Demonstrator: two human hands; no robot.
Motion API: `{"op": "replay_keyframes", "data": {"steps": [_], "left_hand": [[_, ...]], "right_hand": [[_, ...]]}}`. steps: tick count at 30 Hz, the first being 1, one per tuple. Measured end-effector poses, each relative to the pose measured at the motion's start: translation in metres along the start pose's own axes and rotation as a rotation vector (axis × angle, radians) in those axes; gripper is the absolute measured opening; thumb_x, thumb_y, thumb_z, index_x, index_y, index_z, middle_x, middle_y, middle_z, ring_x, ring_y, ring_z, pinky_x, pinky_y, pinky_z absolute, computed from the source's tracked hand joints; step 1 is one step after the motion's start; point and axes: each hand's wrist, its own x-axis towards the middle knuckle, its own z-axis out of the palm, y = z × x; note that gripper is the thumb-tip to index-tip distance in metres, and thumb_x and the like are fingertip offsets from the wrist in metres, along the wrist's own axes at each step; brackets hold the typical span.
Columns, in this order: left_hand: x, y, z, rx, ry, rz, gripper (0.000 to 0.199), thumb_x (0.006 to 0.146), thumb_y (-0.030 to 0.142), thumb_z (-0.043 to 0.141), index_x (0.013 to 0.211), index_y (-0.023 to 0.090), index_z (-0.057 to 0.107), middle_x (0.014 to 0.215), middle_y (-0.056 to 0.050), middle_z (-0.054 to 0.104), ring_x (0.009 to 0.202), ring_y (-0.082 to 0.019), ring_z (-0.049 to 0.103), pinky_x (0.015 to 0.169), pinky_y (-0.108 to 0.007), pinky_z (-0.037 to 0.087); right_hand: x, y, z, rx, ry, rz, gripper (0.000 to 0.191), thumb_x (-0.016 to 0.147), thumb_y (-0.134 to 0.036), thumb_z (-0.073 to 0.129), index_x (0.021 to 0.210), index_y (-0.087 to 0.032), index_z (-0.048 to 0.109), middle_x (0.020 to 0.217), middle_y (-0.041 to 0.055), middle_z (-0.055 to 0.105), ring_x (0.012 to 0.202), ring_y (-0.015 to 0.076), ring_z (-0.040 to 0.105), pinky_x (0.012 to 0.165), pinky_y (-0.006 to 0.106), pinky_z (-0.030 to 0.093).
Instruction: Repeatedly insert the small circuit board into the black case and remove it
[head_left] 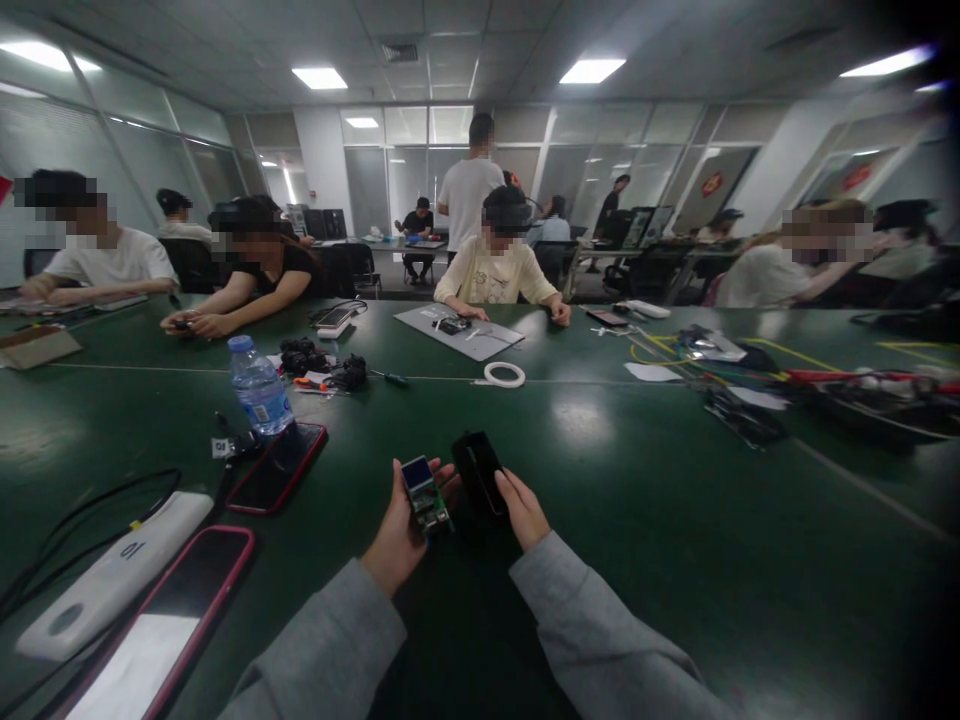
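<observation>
Left hand (405, 520): fingers grip green rectangular circuit board (426, 503) with dark screen (418, 472), against the palm. Right hand (525, 508): fingers clasp right edge of black rectangular casing (475, 470), alongside. Blue-capped clear plastic bottle (259, 385): upright, contents indistinct.

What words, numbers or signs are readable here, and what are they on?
"10", or possibly "IO": on the white device.
Small white tag: too small to read surely.
Bottle label: too small.
Red signs at the back: too blurred.
Held circuit board: nothing legible.
</observation>
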Motion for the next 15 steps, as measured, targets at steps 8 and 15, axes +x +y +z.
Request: {"op": "replay_keyframes", "data": {"steps": [8, 15], "left_hand": [[0.0058, 0.0003, -0.0040, -0.071, 0.004, 0.033, 0.045, 0.082, 0.052, 0.046, 0.105, 0.015, 0.059, 0.117, -0.012, 0.059, 0.113, -0.025, 0.053, 0.093, -0.039, 0.044], [0.0068, 0.0005, -0.0043, -0.057, 0.002, 0.029, 0.045, 0.081, 0.050, 0.049, 0.106, 0.013, 0.059, 0.116, -0.012, 0.060, 0.109, -0.024, 0.055, 0.091, -0.036, 0.045]], "right_hand": [[0.0032, 0.0003, -0.0097, -0.538, 0.020, -0.325, 0.039, 0.088, -0.045, 0.040, 0.104, -0.016, 0.061, 0.097, 0.0083, 0.061, 0.092, 0.0216, 0.057, 0.083, 0.038, 0.045], [0.0035, 0.0034, -0.0097, -0.646, 0.077, -0.365, 0.038, 0.090, -0.041, 0.035, 0.100, -0.018, 0.063, 0.093, 0.0076, 0.061, 0.091, 0.0215, 0.054, 0.085, 0.042, 0.043]]}}
